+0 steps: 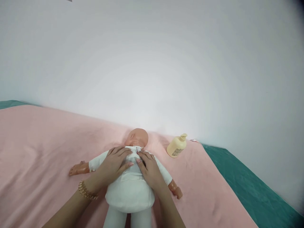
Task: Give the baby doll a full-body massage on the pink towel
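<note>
A baby doll with a white cloth body lies face down, its head pointing away from me and its arms spread to both sides. My left hand rests flat on the left of its upper back, fingers stretched out and thumb towards the middle. On the right of the upper back lies my right hand, also with fingers extended. Both thumbs are near the doll's spine line, apart from each other. Neither hand grips anything. The doll's face is hidden.
A pale yellow pump bottle stands to the right of the doll's head. Under everything spreads a pink sheet, with a green cover showing at the right. A white wall rises behind.
</note>
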The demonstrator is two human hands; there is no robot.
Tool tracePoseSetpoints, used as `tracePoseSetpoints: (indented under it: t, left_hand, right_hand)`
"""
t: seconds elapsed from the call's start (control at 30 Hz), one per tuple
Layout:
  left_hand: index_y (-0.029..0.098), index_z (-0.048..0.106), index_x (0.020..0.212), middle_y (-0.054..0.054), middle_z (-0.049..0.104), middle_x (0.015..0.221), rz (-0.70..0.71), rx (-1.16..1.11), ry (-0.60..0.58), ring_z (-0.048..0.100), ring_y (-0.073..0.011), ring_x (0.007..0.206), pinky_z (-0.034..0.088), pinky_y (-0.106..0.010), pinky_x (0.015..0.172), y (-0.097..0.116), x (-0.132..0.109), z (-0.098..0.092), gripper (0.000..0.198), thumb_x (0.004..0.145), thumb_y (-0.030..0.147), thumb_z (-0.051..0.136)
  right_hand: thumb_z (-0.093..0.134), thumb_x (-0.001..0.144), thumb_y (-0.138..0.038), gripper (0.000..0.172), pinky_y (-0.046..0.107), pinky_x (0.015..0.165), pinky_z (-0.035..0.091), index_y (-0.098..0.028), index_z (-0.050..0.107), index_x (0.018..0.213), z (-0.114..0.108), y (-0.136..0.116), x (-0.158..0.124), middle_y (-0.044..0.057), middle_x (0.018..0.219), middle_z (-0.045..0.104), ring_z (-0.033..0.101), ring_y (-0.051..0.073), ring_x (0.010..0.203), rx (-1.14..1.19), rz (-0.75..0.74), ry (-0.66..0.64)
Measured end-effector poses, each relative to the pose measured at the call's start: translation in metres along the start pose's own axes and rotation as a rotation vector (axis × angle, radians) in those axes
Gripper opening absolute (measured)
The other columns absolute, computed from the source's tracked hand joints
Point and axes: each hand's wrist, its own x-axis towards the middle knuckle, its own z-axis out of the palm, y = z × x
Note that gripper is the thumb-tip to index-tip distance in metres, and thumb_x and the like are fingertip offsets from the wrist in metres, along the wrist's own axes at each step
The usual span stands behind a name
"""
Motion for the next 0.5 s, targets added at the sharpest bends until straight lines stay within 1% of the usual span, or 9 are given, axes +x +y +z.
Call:
tracePoseSetpoints:
  t: [0.07, 0.13, 0.23, 0.27, 0.33, 0.37, 0.43, 0.5]
  left_hand:
    - [0.02, 0.056, 0.125, -0.009, 0.061, 0.128, 0.01, 0.004, 0.005, 0.046, -0.028, 0.124, 0.037, -0.05, 0.103, 0.001, 0.001, -0.001, 0.039, 0.095, 0.043, 0.044]
    - [0.019, 0.055, 0.126, -0.01, 0.061, 0.127, 0.034, -0.002, 0.023, 0.048, -0.0283, 0.122, 0.039, -0.05, 0.102, 0.006, 0.002, -0.009, 0.041, 0.095, 0.044, 0.045]
    - [0.02, 0.055, 0.126, -0.01, 0.062, 0.126, 0.049, -0.082, 0.028, 0.053, -0.0265, 0.118, 0.045, -0.044, 0.099, 0.02, 0.002, -0.033, 0.042, 0.093, 0.045, 0.047]
    - [0.021, 0.055, 0.126, -0.009, 0.062, 0.126, 0.028, -0.133, 0.001, 0.054, -0.0251, 0.117, 0.046, -0.04, 0.098, 0.027, 0.001, -0.043, 0.04, 0.093, 0.044, 0.048]
    - [0.024, 0.06, 0.116, -0.005, 0.067, 0.115, 0.002, -0.255, -0.066, 0.06, -0.022, 0.108, 0.05, -0.034, 0.091, 0.041, -0.003, -0.065, 0.033, 0.095, 0.043, 0.045]
    - [0.026, 0.062, 0.11, -0.002, 0.068, 0.109, -0.001, -0.307, -0.131, 0.062, -0.0204, 0.102, 0.051, -0.032, 0.087, 0.047, -0.006, -0.075, 0.029, 0.095, 0.043, 0.045]
    - [0.029, 0.065, 0.104, 0.001, 0.07, 0.103, 0.022, -0.356, -0.271, 0.064, -0.0189, 0.096, 0.05, -0.029, 0.084, 0.06, -0.01, -0.091, 0.026, 0.093, 0.046, 0.048]
    - [0.029, 0.067, 0.1, 0.002, 0.071, 0.098, 0.056, -0.353, -0.382, 0.065, -0.0198, 0.094, 0.049, -0.029, 0.084, 0.07, -0.012, -0.099, 0.025, 0.09, 0.047, 0.055]
  right_hand:
    - [0.04, 0.099, -0.04, 0.04, 0.039, 0.109, 0.032, -0.017, 0.059, 0.126, -0.002, 0.0, 0.0, 0.007, 0.132, 0.058, 0.045, 0.022, 0.124, 0.016, 0.004, 0.0]
    - [0.042, 0.099, -0.04, 0.04, 0.039, 0.108, 0.034, -0.017, 0.059, 0.127, -0.007, -0.004, -0.002, 0.007, 0.132, 0.057, 0.046, 0.023, 0.123, 0.015, 0.017, 0.001]
    - [0.046, 0.097, -0.034, 0.038, 0.039, 0.105, 0.037, -0.017, 0.058, 0.128, -0.021, -0.016, -0.008, 0.008, 0.131, 0.057, 0.047, 0.024, 0.121, -0.033, 0.047, 0.013]
    - [0.047, 0.096, -0.032, 0.036, 0.039, 0.103, 0.038, -0.017, 0.059, 0.127, -0.028, -0.023, -0.012, 0.008, 0.13, 0.058, 0.048, 0.024, 0.12, -0.052, 0.058, 0.009]
    - [0.046, 0.096, -0.029, 0.031, 0.038, 0.1, 0.041, -0.02, 0.063, 0.12, -0.041, -0.039, -0.021, 0.007, 0.122, 0.062, 0.051, 0.024, 0.116, -0.074, 0.074, -0.046]
    - [0.046, 0.096, -0.028, 0.028, 0.036, 0.097, 0.042, -0.022, 0.066, 0.115, -0.047, -0.047, -0.026, 0.005, 0.117, 0.065, 0.054, 0.023, 0.112, -0.079, 0.073, -0.104]
    - [0.049, 0.094, -0.026, 0.025, 0.034, 0.092, 0.045, -0.028, 0.069, 0.108, -0.055, -0.061, -0.036, 0.001, 0.109, 0.068, 0.059, 0.022, 0.105, -0.12, 0.061, -0.261]
    - [0.053, 0.091, -0.023, 0.023, 0.034, 0.089, 0.047, -0.03, 0.071, 0.104, -0.058, -0.07, -0.045, 0.001, 0.105, 0.069, 0.061, 0.024, 0.103, -0.198, 0.063, -0.39]
